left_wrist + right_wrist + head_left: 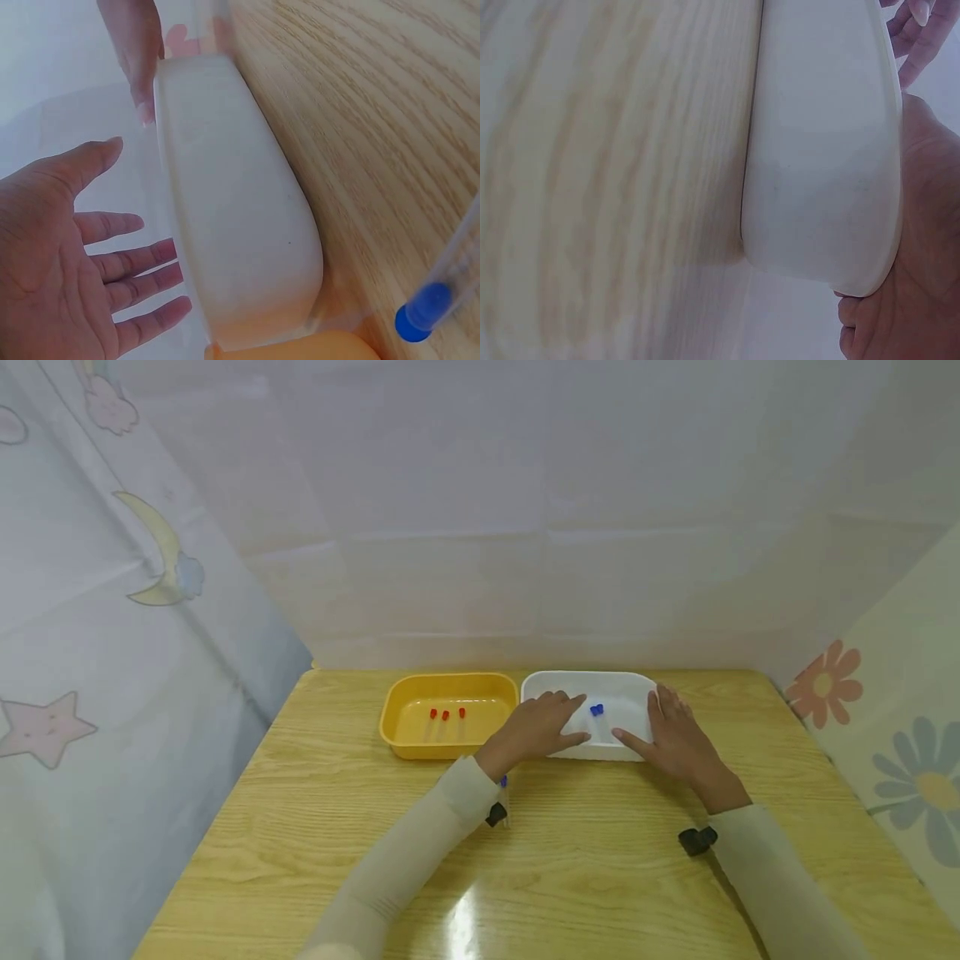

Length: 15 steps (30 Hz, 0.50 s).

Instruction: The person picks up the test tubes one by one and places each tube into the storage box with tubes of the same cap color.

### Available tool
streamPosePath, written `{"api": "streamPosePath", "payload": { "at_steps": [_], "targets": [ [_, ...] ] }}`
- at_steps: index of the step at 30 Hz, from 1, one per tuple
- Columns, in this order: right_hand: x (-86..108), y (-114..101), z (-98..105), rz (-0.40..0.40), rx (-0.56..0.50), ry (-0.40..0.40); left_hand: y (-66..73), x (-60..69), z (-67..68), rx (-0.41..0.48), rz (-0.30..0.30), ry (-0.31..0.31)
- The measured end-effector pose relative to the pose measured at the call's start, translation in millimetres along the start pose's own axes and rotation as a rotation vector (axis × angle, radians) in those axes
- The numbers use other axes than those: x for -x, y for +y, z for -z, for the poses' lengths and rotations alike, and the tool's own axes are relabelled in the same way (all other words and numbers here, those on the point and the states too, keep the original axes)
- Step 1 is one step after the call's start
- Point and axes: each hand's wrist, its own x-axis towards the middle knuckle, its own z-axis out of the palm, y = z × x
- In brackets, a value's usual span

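In the head view, my left hand (536,724) is over the left side of a white tray (600,752), its fingers extended and holding nothing. The left wrist view shows the fingers (146,324) spread beside the tray's rim. My right hand (678,739) rests at the tray's right end, with the thumb over the front rim and the fingers along the right side. Inside the tray lie two clear tubes with blue caps (597,710). Another blue-capped tube (506,802) lies on the table by my left wrist, partly hidden by it.
A yellow tray (397,748) adjoins the white one on the left, with three red-capped clear tubes (446,716) in it. Both trays stand near the back edge of the wooden table (570,877). Patterned cloth (465,527) hangs behind and at the sides.
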Motion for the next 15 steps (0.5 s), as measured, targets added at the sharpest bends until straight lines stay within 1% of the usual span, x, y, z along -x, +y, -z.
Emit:
{"api": "streamPosePath", "payload": {
  "at_steps": [8, 15],
  "targets": [
    [1.5, -2.2, -1.2, 0.005, 0.009, 0.020, 2.6, 5.1, -0.2, -0.034, -0.002, 0.005],
    [2.2, -1.8, 0.0, 0.010, 0.014, 0.029, 5.2, 9.0, 1.3, -0.035, 0.000, 0.003]
  ]
}}
